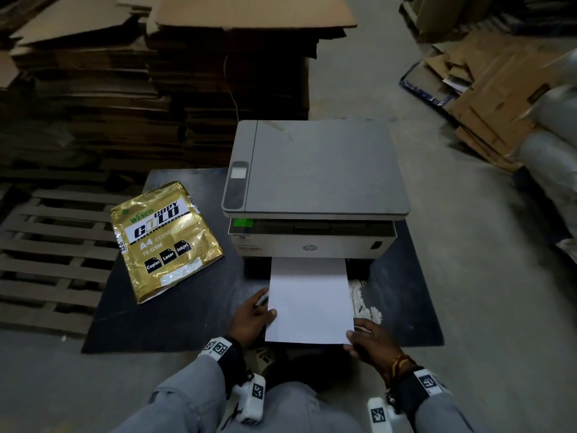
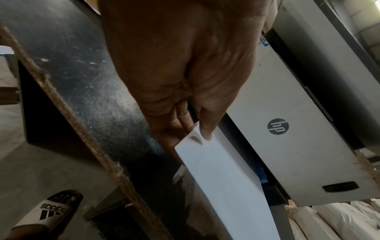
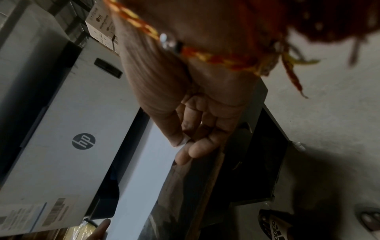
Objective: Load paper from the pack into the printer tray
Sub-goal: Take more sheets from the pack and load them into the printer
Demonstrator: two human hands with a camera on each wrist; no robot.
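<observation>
A grey HP printer [image 1: 315, 182] stands on a black board [image 1: 175, 314]. White paper [image 1: 309, 301] lies flat in front of it, its far end inside the tray slot at the printer's base. My left hand [image 1: 253, 317] pinches the paper's left edge, thumb on top, as the left wrist view shows at the paper [image 2: 222, 170]. My right hand [image 1: 365, 339] pinches the near right corner of the paper [image 3: 148, 162], thumb above and fingers below. The gold paper pack [image 1: 162, 242] lies left of the printer, untouched.
Stacks of flattened cardboard [image 1: 156, 73] rise behind the printer. A wooden pallet [image 1: 46, 254] lies left of the board. Loose cardboard and wrapped rolls [image 1: 549, 145] sit at the right. My sandalled foot [image 2: 49, 211] is below the board's front edge.
</observation>
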